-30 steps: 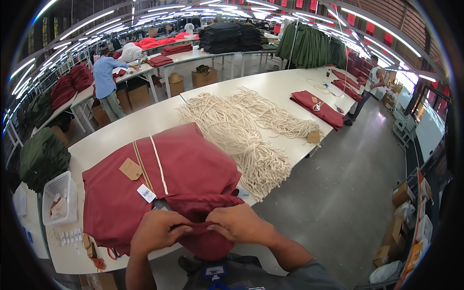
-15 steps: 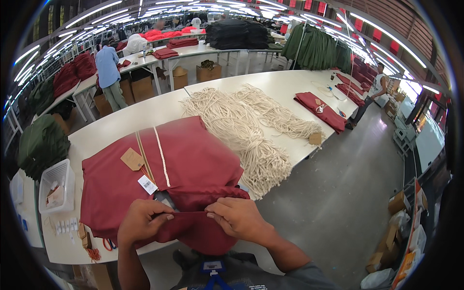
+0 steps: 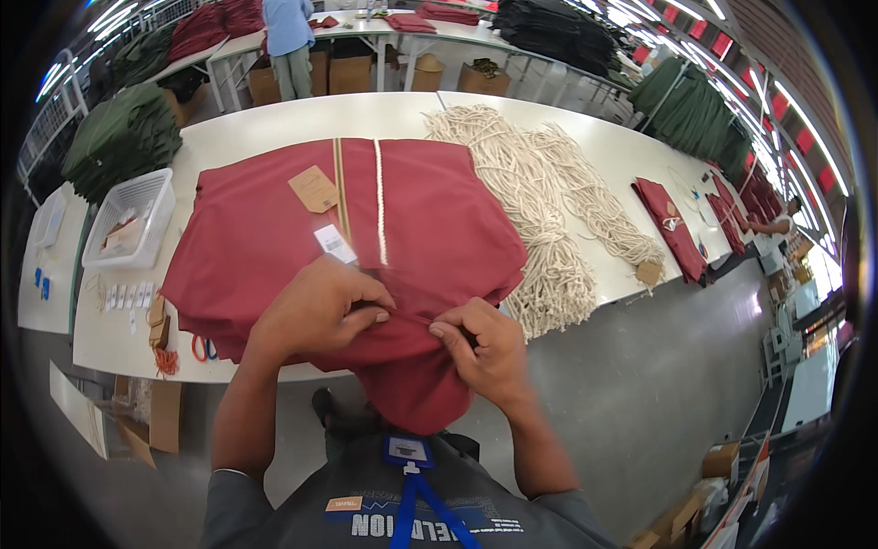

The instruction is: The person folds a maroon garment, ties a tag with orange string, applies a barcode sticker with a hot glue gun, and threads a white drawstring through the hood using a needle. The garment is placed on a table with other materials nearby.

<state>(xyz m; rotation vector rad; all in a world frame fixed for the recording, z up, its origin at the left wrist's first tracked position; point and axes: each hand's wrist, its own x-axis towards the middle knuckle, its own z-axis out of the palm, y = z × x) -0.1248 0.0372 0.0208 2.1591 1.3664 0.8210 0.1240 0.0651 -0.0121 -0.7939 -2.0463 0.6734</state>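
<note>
Head view, left hand [image 3: 315, 306]: reached forward from the lower edge, palm down, fingers curled and pinched on a fold of the dark red garment [image 3: 274, 238].
Right hand [image 3: 485, 352]: just beside it, thumb and fingers pressed onto the same fold.
Garment: spread on the white table [image 3: 274, 119], its front edge hanging below both grips.
Cream cords [image 3: 540, 220]: beyond the right grip.

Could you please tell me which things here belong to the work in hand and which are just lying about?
In hand:
- left hand and right hand, both pinching the red garment
- cream drawcord lying on it
- brown tag

Lying about:
- pile of cream cords
- white basket
- green garments
- scissors
</note>
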